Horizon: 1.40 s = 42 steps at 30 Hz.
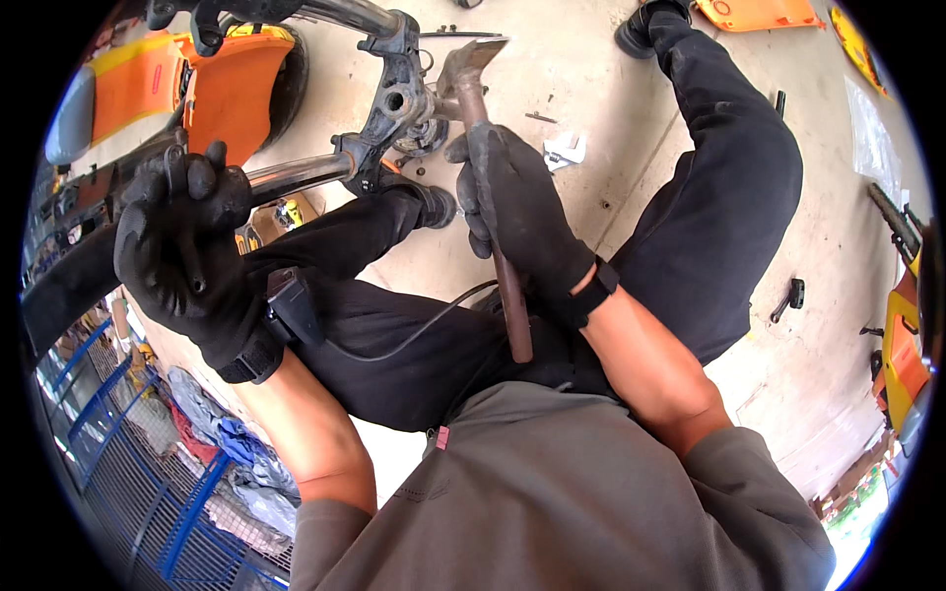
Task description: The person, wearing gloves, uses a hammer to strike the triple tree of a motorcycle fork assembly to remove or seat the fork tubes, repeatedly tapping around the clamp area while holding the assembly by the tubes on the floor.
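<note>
At twelve, a brown-handled hammer (pixel 474 103) with a wedge-shaped head is being gripped by the closed right hand (pixel 527 202) near a grimy metal clamp (pixel 382 126) at eleven, while the curled left hand (pixel 177 246), its hold unclear, is being held at nine beside a glossy metal tube (pixel 301 176).

Fork assembly (pixel 394 108) placed between the hands and ahead.
The hammer (pixel 511 300) is held in the right hand (pixel 527 202); on the floor (pixel 631 128), a wrench (pixel 565 151) is seen just beyond it. Body panels (pixel 229 103) are placed beyond the left hand (pixel 182 246), cloths (pixel 236 443) behind it.
</note>
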{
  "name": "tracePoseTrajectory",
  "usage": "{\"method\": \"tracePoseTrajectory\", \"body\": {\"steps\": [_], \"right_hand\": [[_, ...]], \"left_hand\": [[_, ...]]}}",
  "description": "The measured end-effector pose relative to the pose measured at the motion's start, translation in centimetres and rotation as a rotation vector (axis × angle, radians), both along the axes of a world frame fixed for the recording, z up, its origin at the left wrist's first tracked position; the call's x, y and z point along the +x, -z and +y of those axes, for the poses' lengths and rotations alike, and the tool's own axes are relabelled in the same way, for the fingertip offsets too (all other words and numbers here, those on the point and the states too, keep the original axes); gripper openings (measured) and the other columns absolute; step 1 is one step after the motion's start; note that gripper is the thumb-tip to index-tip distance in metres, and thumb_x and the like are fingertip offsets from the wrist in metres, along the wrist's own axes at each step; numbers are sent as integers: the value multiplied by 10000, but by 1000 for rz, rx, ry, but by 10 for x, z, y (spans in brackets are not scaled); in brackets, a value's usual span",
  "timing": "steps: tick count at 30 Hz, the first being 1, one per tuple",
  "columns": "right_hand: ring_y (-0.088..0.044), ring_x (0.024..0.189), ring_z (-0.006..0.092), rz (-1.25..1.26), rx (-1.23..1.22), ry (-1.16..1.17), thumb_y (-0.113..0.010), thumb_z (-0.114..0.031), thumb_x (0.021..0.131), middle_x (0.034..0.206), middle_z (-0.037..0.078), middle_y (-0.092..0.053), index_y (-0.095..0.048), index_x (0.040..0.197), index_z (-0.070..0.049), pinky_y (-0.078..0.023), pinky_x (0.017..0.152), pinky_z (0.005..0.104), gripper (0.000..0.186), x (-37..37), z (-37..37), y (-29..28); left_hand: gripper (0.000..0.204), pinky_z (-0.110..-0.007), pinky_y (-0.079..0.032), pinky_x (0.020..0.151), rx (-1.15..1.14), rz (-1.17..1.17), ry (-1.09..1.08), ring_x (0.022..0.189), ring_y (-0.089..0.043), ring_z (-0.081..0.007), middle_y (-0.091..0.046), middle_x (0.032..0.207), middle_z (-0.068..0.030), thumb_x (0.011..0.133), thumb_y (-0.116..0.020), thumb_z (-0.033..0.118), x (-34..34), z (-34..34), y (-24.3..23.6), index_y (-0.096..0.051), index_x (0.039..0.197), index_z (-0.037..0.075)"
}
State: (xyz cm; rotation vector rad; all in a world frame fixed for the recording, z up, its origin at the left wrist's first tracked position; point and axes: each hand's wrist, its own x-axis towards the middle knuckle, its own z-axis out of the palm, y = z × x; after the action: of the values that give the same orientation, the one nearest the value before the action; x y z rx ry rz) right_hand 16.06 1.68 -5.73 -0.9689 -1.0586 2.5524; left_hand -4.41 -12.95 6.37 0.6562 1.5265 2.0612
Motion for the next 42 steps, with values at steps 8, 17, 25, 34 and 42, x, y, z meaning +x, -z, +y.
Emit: {"method": "tracePoseTrajectory", "body": {"steps": [8, 17, 25, 34, 42], "right_hand": [[-432, 425, 76, 17, -39, -5, -356, -395, 1050, 621, 4, -492, -545, 1042, -50, -385, 372, 230, 394, 6, -3, -5], [-412, 424, 64, 71, -37, -25, -377, -322, 1049, 599, -12, -466, -516, 973, -60, -369, 368, 235, 307, 0, -2, -1], [-433, 427, 75, 46, -105, -34, -372, -388, 1050, 626, 5, -496, -544, 1063, -48, -404, 383, 235, 381, 7, -4, 0], [-431, 425, 80, 146, -10, 38, -357, -424, 1046, 640, 13, -489, -531, 1058, -46, -402, 370, 241, 417, 2, 0, 3], [-427, 424, 71, 76, -65, -8, -366, -327, 1049, 607, -6, -470, -504, 980, -49, -386, 370, 244, 319, 0, 0, 3]], "left_hand": [[399, -510, -393, 948, -29, -42, 67, 922, -480, -253, -500, 967, -100, 820, -583, 333, -4, -3, -8, -600, 1050, 7], [409, -523, -385, 965, -61, 9, 4, 911, -476, -243, -515, 973, -106, 823, -587, 341, -5, 2, -8, -605, 1060, 7], [391, -529, -368, 1009, -31, -29, 81, 921, -476, -250, -505, 982, -107, 838, -573, 344, -10, -3, -5, -609, 1052, 19], [316, -488, -416, 898, -69, 39, 60, 892, -450, -239, -487, 952, -93, 839, -589, 313, -9, 3, -7, -608, 993, 37], [325, -416, -402, 794, -43, -37, 63, 895, -431, -232, -489, 962, -80, 829, -610, 297, -5, 2, -7, -592, 1017, 33]]}}
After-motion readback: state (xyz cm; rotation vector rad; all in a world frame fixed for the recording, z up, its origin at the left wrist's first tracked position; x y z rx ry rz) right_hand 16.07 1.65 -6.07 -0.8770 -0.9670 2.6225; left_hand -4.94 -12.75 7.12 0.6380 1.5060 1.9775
